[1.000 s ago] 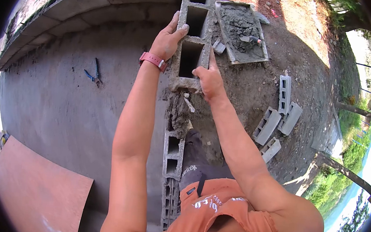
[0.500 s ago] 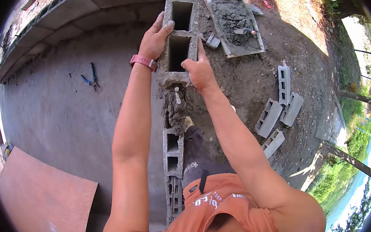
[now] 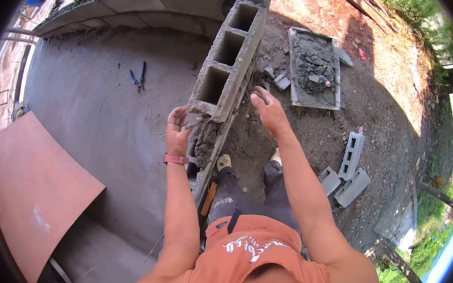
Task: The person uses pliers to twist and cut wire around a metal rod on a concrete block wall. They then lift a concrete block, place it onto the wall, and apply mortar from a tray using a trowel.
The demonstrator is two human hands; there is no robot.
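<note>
Here we have both hands open and holding nothing at the near end of the concrete block (image 3: 227, 62): left hand (image 3: 177, 129) beside the mortar (image 3: 204, 139) under it, right hand (image 3: 268, 108) just right.

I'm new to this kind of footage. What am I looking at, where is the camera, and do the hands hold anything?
There is no machine: a person works with bare hands, and the round picture comes from a camera on their head, looking down. The left hand, with a pink wristband, is open beside the near end of a hollow concrete block, by a lump of mortar. The right hand is open on the block's other side; neither holds anything. On the ground lie a mortar tray with a trowel, pliers, loose blocks and a brown board.
</note>
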